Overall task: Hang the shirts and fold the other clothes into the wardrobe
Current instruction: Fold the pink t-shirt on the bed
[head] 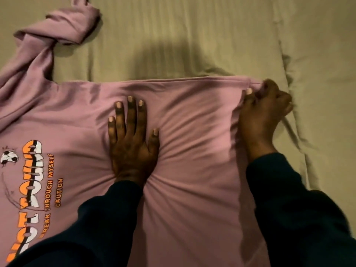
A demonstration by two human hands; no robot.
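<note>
A bed (173,35) fills the background, covered by an olive-green sheet (221,26) with a faint woven stripe running through the cloth. The sheet is mostly smooth in the upper middle, where a soft dark shadow (165,54) falls across it. Toward the right side a long crease (285,60) runs from the top edge downward, gathering into small puckers and wrinkles near the middle right, and carries on as a ridge toward the lower right. Beyond that ridge the sheet lies flat again out to the right edge.
</note>
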